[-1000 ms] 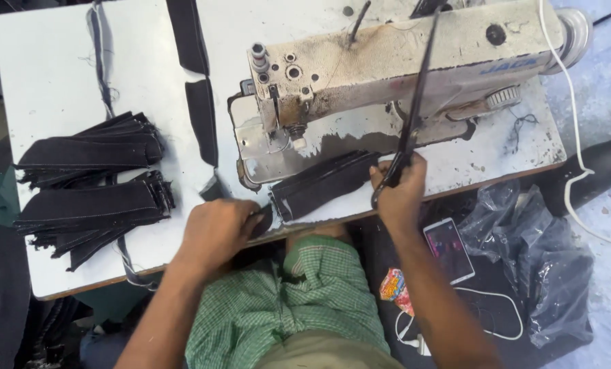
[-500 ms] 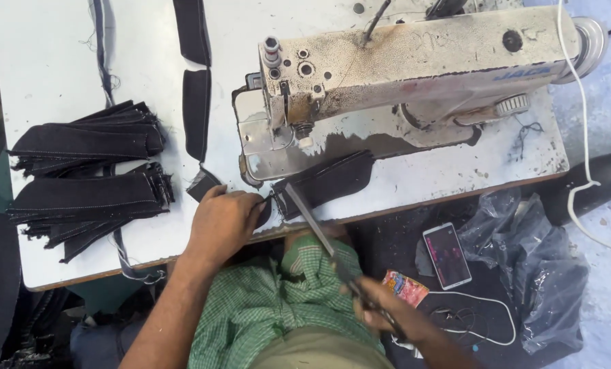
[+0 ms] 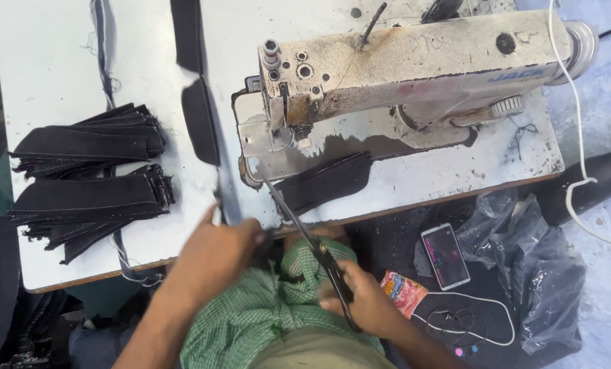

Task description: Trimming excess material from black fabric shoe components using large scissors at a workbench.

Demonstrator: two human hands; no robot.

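My right hand grips the handles of long black scissors, low over my lap; the blades point up-left toward the sewing machine's needle. My left hand rests at the table's front edge, fingers closed on a small dark fabric piece that is mostly hidden. A black fabric piece lies on the machine bed just right of the scissor tips. The worn cream sewing machine stands across the table's right half.
Two stacks of black fabric pieces lie on the white table at left. A long black strip runs down its middle. A phone, earphones, a snack packet and a black plastic bag lie at right below the table.
My right hand with the scissors has come down from the machine bed to my lap. My left hand slid right along the table's front edge.
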